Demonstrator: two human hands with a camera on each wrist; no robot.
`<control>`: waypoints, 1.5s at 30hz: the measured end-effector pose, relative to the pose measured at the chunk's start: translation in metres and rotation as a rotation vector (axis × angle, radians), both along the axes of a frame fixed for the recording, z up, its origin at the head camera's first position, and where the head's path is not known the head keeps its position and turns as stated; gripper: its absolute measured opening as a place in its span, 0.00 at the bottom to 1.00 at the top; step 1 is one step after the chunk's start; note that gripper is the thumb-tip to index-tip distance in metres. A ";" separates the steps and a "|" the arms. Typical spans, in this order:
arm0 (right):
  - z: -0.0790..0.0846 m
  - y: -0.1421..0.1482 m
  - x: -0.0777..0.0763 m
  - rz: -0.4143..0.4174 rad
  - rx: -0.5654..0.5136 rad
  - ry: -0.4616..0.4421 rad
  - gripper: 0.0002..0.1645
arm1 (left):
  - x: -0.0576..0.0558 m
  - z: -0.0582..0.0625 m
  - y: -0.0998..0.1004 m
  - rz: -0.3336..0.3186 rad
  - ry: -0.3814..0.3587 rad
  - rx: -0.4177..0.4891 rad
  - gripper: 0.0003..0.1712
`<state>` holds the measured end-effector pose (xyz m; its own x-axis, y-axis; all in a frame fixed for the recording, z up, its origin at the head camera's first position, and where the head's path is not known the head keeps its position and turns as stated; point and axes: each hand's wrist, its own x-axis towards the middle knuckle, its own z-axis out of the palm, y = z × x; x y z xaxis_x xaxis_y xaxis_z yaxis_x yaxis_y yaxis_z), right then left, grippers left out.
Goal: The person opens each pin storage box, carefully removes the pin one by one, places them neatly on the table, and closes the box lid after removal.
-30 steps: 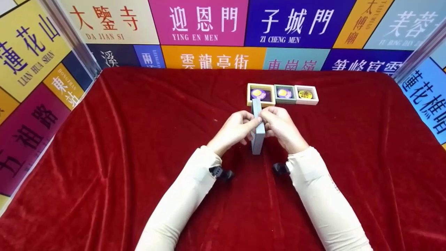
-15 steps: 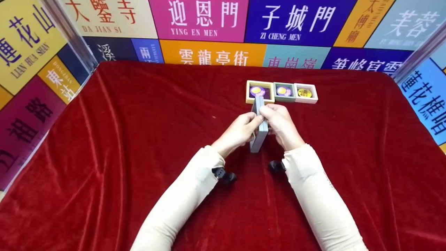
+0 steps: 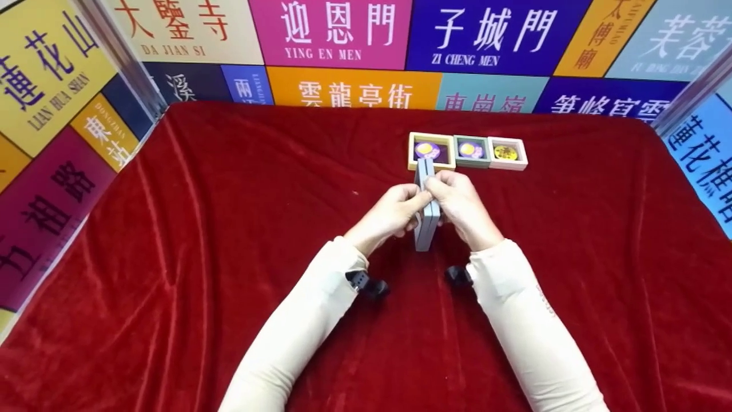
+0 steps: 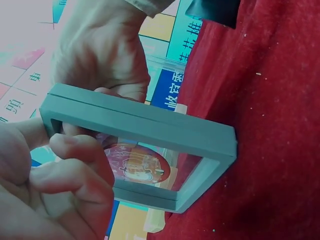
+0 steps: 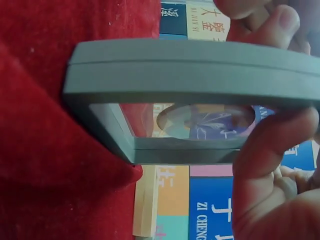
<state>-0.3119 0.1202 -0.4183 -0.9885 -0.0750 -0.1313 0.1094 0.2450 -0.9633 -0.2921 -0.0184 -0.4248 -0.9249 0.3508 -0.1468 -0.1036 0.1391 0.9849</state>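
Upright on the red cloth, a grey square display frame stands edge-on to the head view. A seam runs along its narrow side, splitting it into two halves. My left hand grips it from the left, thumb on the near top edge. From the right, my right hand pinches the same edge, the two thumbs close together. Clear film fills the frame's window, and a round badge shows inside it in the left wrist view. The right wrist view shows the badge tilted and reflective.
Behind the held frame stand three small framed badges in a row: a yellow frame, a green frame and a pink frame. Red velvet cloth covers the table. Colourful sign panels form the walls around.
Both hands keep their hold on the grey frame. It has turned slightly, and its two halves now look lined up along the seam. The head view has shifted a little.
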 end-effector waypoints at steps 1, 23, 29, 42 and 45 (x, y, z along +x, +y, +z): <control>0.000 0.001 0.000 0.011 -0.007 -0.017 0.09 | 0.000 0.000 0.000 -0.003 -0.004 0.002 0.15; 0.009 0.014 0.004 0.173 0.000 -0.098 0.11 | 0.000 0.002 -0.003 -0.109 -0.006 0.003 0.13; 0.009 0.017 0.004 0.178 0.020 -0.097 0.12 | 0.001 0.003 0.001 -0.098 0.005 -0.029 0.13; 0.009 0.015 0.004 0.190 0.018 -0.079 0.13 | 0.005 0.002 0.009 0.107 0.251 -0.283 0.44; 0.010 0.015 0.004 0.192 0.016 -0.080 0.13 | 0.005 0.003 0.010 0.120 0.292 -0.404 0.44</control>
